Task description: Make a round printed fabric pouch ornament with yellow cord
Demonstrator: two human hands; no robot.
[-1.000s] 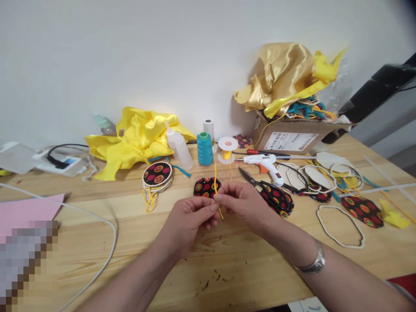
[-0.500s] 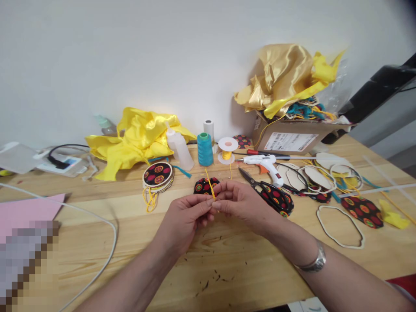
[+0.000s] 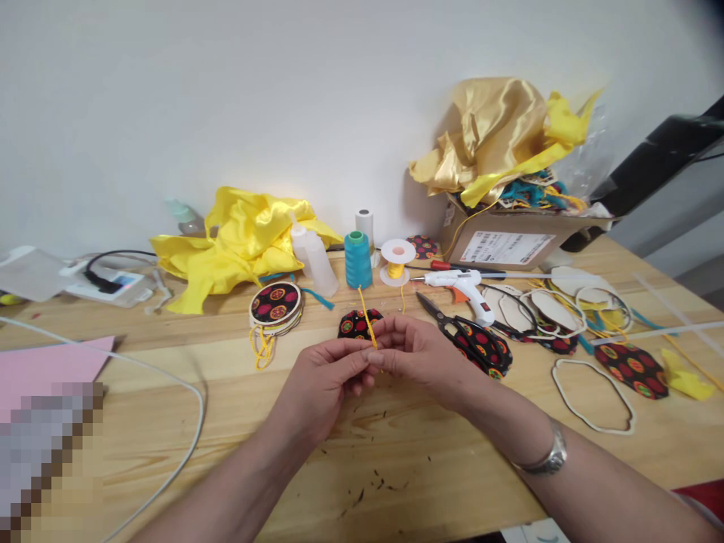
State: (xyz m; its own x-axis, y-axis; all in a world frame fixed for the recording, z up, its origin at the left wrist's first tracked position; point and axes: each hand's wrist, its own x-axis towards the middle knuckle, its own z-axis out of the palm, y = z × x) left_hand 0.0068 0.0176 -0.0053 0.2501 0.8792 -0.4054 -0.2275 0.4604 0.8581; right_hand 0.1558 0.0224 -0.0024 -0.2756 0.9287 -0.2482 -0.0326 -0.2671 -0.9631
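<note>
A short yellow cord (image 3: 367, 318) stands up between my fingertips, its lower part hidden by them. My left hand (image 3: 333, 371) pinches it between thumb and forefinger. Touching it from the other side, my right hand (image 3: 410, 351) is also closed in a pinch on the cord, the remaining fingers curled. Just behind the hands lies a black patterned fabric piece (image 3: 354, 324) with red and orange circles. Black-handled scissors (image 3: 446, 317) rest right of my right hand on more of that fabric.
Behind are a teal thread cone (image 3: 358, 260), a yellow cord spool (image 3: 397, 264), a squeeze bottle (image 3: 317, 264) and a white glue gun (image 3: 461, 286). Yellow satin (image 3: 226, 249) and a fabric-covered round piece (image 3: 276, 305) lie left. Wooden frames (image 3: 593, 397) and a filled cardboard box (image 3: 509, 245) are right.
Both hands keep nearly the same pinch on the yellow cord. The whole view has shifted very slightly; nothing else has visibly moved.
</note>
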